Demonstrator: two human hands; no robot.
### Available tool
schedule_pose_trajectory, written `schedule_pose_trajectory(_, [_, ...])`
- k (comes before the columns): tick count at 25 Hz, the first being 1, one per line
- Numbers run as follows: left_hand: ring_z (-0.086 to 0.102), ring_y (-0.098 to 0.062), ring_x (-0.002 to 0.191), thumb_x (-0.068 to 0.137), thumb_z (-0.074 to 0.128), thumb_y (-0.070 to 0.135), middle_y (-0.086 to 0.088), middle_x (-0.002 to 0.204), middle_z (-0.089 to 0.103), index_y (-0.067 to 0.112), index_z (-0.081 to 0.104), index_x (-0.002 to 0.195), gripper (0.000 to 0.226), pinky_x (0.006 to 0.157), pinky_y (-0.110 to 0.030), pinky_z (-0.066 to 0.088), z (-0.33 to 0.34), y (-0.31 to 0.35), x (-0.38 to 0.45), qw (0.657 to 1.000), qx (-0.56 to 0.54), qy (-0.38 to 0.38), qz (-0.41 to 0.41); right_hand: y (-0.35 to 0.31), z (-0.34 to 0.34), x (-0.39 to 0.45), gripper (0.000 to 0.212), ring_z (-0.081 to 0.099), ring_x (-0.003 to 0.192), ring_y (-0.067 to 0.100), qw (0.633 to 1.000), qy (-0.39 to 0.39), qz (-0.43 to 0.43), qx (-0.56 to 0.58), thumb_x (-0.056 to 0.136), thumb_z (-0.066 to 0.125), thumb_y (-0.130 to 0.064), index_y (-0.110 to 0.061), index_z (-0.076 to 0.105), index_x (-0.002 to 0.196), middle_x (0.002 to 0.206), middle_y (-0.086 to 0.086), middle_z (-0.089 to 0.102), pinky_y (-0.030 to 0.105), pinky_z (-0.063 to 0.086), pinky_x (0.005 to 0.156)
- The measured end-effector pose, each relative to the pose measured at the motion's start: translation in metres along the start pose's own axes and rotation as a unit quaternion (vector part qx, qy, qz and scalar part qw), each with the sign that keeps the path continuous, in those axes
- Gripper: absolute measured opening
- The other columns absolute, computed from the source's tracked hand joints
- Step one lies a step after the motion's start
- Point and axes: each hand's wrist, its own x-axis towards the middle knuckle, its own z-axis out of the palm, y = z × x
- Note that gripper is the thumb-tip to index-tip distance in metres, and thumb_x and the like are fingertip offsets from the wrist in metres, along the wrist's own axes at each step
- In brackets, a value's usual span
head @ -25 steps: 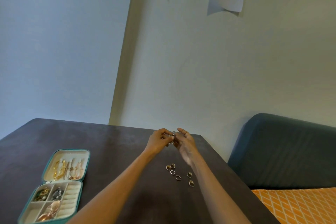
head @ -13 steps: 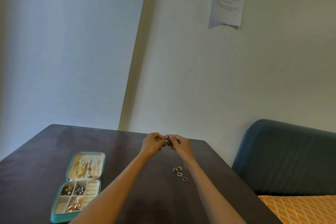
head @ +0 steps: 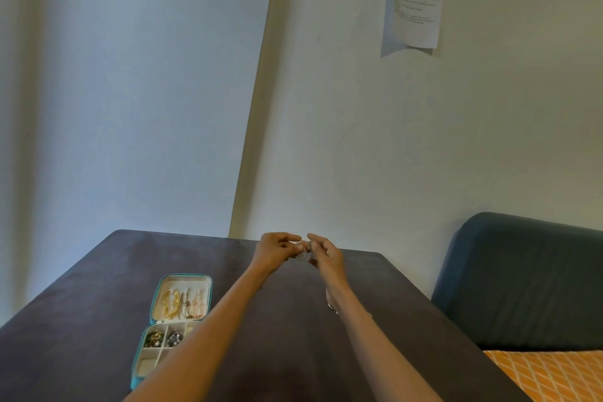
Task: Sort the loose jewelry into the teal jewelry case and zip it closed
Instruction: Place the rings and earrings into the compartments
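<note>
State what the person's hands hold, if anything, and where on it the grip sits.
Both the left hand and the right hand pinch a small silvery piece of jewelry between them; where on the piece each grip sits cannot be told.

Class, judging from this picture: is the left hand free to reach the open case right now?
Probably not yet: the left hand and right hand both pinch a small silvery piece. Otherwise bare table leads to the case.

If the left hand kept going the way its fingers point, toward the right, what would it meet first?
Almost at once, the small silvery piece pinched between both hands, then the right hand's fingers facing it. Depth is hard to judge, but they look nearly touching.
</note>
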Motion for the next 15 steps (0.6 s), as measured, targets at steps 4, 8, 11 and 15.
schedule_pose_trajectory(4, [0.065, -0.011, 0.085, 0.09, 0.06, 0.013, -0.004, 0.093, 0.072, 0.016, 0.071, 0.097, 0.013, 0.077, -0.02, 0.052, -0.008, 0.0, -0.009, 0.995, -0.094, -0.021, -0.021, 0.0, 0.007, -0.002, 0.024, 0.062, 0.104, 0.016, 0.993, -0.027, 0.037, 0.113, 0.099, 0.046, -0.013, -0.017, 0.062, 0.116, 0.108, 0.002, 0.068, 0.031, 0.049, 0.09])
schedule_pose_trajectory(8, [0.063, -0.016, 0.084, 0.091, 0.058, 0.013, -0.008, 0.09, 0.07, 0.009, 0.071, 0.101, 0.016, 0.082, -0.029, 0.053, -0.018, -0.004, -0.011, 0.982, -0.174, -0.015, -0.07, -0.002, 0.011, -0.004, 0.022, 0.061, 0.1, 0.017, 0.98, -0.044, 0.069, 0.18, 0.097, 0.049, -0.012, -0.015, 0.065, 0.112, 0.103, 0.001, 0.069, 0.032, 0.047, 0.091])
schedule_pose_trajectory(11, [0.062, -0.017, 0.08, 0.09, 0.06, 0.013, -0.011, 0.088, 0.069, 0.004, 0.07, 0.098, 0.016, 0.079, -0.027, 0.053, -0.027, -0.002, -0.014, 0.98, -0.175, -0.031, -0.092, 0.001, 0.014, -0.004, 0.023, 0.06, 0.101, 0.02, 0.975, -0.056, 0.083, 0.2, 0.096, 0.051, -0.016, -0.011, 0.065, 0.114, 0.107, 0.006, 0.067, 0.032, 0.048, 0.089])
schedule_pose_trajectory(15, [0.062, -0.016, 0.075, 0.091, 0.059, 0.016, -0.012, 0.084, 0.067, 0.003, 0.069, 0.091, 0.017, 0.08, -0.029, 0.053, -0.042, -0.003, -0.021, 0.974, -0.188, -0.058, -0.115, 0.006, 0.021, -0.012, 0.024, 0.058, 0.104, 0.021, 0.965, -0.09, 0.103, 0.224, 0.097, 0.049, -0.024, -0.012, 0.066, 0.108, 0.108, 0.007, 0.066, 0.031, 0.048, 0.084])
